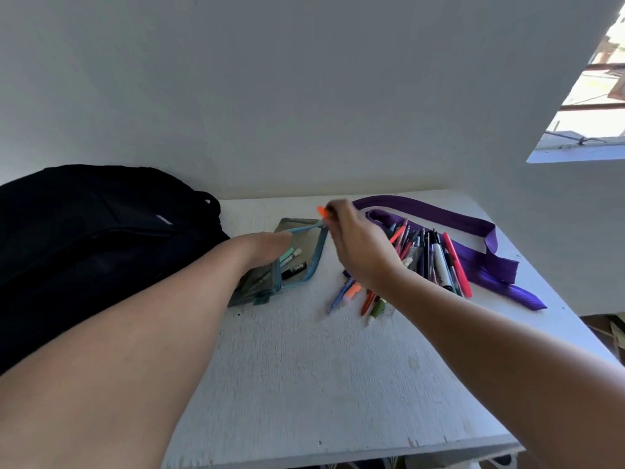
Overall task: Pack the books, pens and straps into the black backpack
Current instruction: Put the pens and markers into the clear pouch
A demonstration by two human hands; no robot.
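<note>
Two hands: left hand [267, 247] seemingly holds pencil pouch [297, 255] open; right hand [358, 245] pinches orange pen [323, 211]

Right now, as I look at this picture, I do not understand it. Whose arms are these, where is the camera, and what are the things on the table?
There is no machine. A person wears one camera on the head, looking down at their own two arms.

The left hand holds open a grey pencil pouch with some pens already inside. The right hand grips an orange pen above the pouch.

On the white table lie a pile of pens and a purple strap. The black backpack stands at the left.
</note>
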